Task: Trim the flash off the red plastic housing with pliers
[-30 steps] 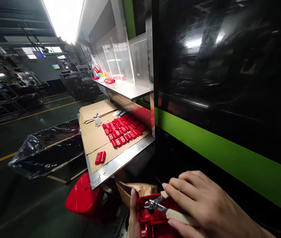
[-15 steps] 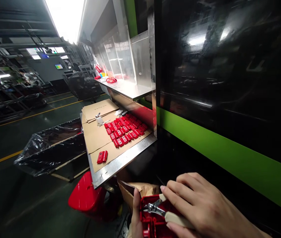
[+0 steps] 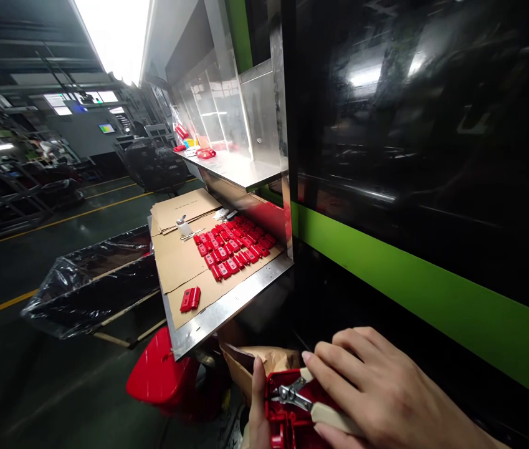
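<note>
At the bottom edge my left hand (image 3: 257, 408) holds a red plastic part (image 3: 287, 418) from below, thumb up along its left side. My right hand (image 3: 376, 390) grips small cutters (image 3: 304, 399) with cream handles, and their metal jaws rest on the part's top edge. Ahead, a steel work shelf (image 3: 227, 305) lined with cardboard carries several rows of small red parts (image 3: 233, 246). A single red part (image 3: 189, 299) lies apart near the shelf's front.
A red stool or bin (image 3: 159, 371) stands under the shelf beside a brown paper bag (image 3: 259, 362). A plastic-lined crate (image 3: 91, 284) sits left of the shelf. A black and green machine wall (image 3: 432, 187) fills the right. An upper steel shelf (image 3: 236, 165) holds red items.
My hands, the cutters and the red part stay nearly in place. The view has shifted slightly between frames.
</note>
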`<act>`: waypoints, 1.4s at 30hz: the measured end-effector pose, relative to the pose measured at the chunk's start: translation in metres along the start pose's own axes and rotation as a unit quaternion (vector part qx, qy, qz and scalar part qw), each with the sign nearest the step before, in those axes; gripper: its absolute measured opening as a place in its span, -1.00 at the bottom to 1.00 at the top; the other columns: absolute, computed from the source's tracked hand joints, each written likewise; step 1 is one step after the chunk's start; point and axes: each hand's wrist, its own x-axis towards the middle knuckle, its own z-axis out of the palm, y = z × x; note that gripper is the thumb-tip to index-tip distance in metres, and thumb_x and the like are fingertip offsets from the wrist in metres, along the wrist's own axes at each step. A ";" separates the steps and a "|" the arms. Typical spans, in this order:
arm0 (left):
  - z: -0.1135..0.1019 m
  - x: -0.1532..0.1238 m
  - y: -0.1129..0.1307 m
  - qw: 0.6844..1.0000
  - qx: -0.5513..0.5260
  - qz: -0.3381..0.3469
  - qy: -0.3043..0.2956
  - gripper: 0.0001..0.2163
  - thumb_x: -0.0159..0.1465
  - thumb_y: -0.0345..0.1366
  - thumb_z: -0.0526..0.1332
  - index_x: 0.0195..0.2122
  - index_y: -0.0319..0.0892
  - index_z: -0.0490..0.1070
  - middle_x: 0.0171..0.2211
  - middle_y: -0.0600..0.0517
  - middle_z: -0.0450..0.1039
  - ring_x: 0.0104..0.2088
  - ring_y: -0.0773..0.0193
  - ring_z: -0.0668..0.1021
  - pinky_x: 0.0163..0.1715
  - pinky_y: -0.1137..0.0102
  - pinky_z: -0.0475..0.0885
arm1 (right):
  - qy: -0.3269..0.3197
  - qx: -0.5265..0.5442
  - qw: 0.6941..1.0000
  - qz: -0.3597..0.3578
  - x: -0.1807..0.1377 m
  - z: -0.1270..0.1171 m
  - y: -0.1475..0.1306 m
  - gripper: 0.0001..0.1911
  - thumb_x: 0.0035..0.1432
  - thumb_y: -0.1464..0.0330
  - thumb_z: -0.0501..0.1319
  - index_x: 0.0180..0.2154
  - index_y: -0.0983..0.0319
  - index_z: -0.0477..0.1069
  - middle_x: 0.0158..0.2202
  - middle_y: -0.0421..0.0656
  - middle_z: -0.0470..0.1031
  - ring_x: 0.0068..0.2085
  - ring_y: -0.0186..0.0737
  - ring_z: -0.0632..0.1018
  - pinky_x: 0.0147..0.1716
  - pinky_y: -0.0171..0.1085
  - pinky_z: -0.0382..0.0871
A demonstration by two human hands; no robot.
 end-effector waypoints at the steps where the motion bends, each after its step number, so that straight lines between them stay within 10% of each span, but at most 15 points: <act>1: -0.002 0.000 -0.001 1.000 -0.001 -0.003 0.010 -0.47 0.37 -0.01 0.21 0.29 -0.12 0.28 0.12 -0.15 0.48 0.21 -0.20 0.42 0.25 -0.08 0.27 | 0.007 0.001 1.000 0.000 -0.002 0.000 0.000 -0.57 -0.02 0.24 0.44 -0.10 0.27 0.53 -0.19 -0.21 0.60 -0.24 -0.16 0.51 -0.25 -0.14 0.40; 18: -0.005 0.001 0.001 0.993 -0.012 0.019 0.115 -0.49 0.26 0.09 0.30 0.11 -0.14 0.49 -0.04 -0.12 0.58 0.12 -0.23 0.49 0.19 -0.06 0.33 | 0.006 -0.011 1.000 0.007 -0.008 -0.001 0.001 -0.54 0.03 0.21 0.42 -0.06 0.30 0.53 -0.19 -0.20 0.58 -0.23 -0.14 0.48 -0.23 -0.13 0.42; 29: 0.029 0.002 0.006 0.996 -0.039 -0.083 -0.010 -0.25 0.08 0.19 0.41 0.13 -0.29 0.45 -0.02 -0.25 0.55 0.08 -0.31 0.49 0.18 -0.05 0.30 | 0.019 -0.003 1.000 0.011 -0.014 0.006 0.001 -0.65 0.30 0.19 0.16 -0.07 0.29 0.54 -0.20 -0.16 0.57 -0.23 -0.12 0.46 -0.24 -0.11 0.42; 37: 0.028 0.001 0.007 0.995 -0.055 -0.085 0.004 -0.32 0.09 0.11 0.45 0.12 -0.23 0.47 -0.07 -0.16 0.59 0.04 -0.20 0.53 0.17 0.04 0.32 | -0.004 -0.004 1.000 0.014 -0.011 -0.001 -0.001 -0.55 0.03 0.23 0.41 -0.07 0.31 0.51 -0.20 -0.15 0.57 -0.25 -0.11 0.47 -0.28 -0.11 0.44; 42: 0.027 0.004 0.001 0.994 -0.071 -0.077 0.018 -0.51 0.12 0.08 0.44 -0.14 -0.25 0.60 -0.18 -0.14 0.61 0.00 -0.18 0.54 0.16 0.05 0.31 | -0.033 0.031 0.999 -0.003 -0.010 0.009 -0.001 -0.87 0.12 0.34 0.37 -0.32 0.26 0.48 -0.37 -0.22 0.48 -0.37 -0.20 0.38 -0.43 -0.16 0.32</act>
